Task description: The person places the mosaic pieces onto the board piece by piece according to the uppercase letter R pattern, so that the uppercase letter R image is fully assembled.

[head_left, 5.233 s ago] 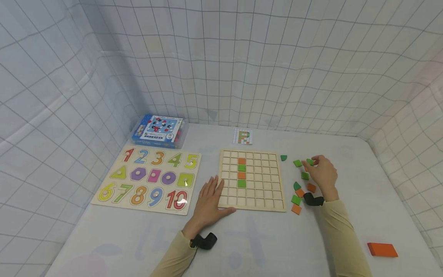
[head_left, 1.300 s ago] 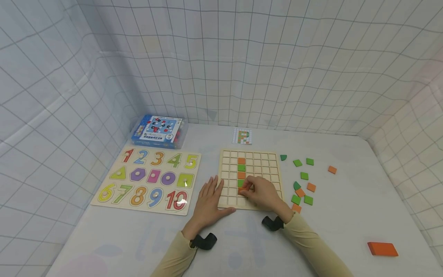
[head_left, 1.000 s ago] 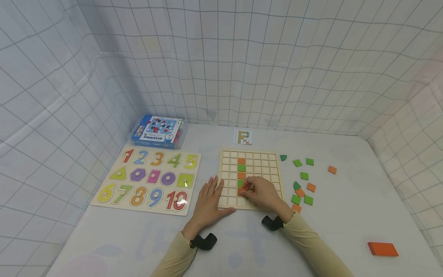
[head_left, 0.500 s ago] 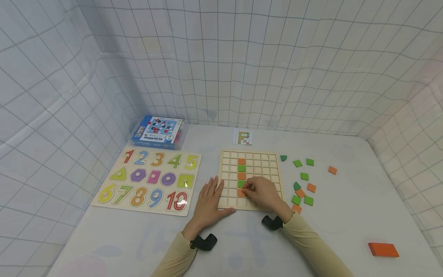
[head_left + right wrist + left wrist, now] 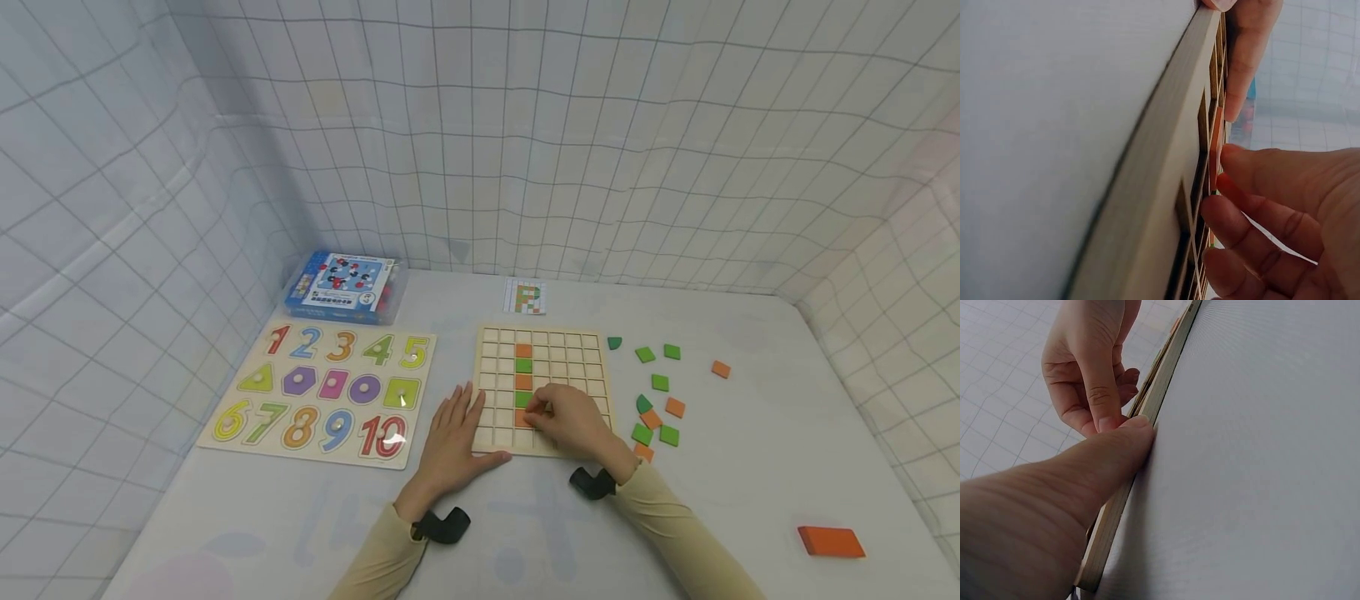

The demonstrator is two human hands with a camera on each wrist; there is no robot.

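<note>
"What are the hands up to?"

"The left hand (image 5: 450,437) is spread along the left edge of the wooden board (image 5: 575,355), its fingers straight and its thumb across the near edge. The right hand (image 5: 570,421) reaches over the board, curled, with thumb and fingertip pinching the right side of an orange tile (image 5: 520,419)."

"Where exactly is that tile?"

"In the third column from the left, second row from the near edge. I can't tell whether it sits fully flat in its cell. Beyond it in the same column, going away from the person, come a green tile (image 5: 522,399), then orange, green and orange."

"And the loose pieces?"

"They're scattered on the desk (image 5: 720,475) to the right of the board: five green squares (image 5: 672,352), four orange squares (image 5: 675,407) and two dark green rounded pieces (image 5: 614,342). Nearer the person, well apart at the right, lies an orange block (image 5: 831,542)."

"Anything else?"

"A small card (image 5: 525,297) with a coloured grid lies just beyond the board. On the left is a number puzzle (image 5: 258,447), with a blue box (image 5: 343,287) behind it."
</note>
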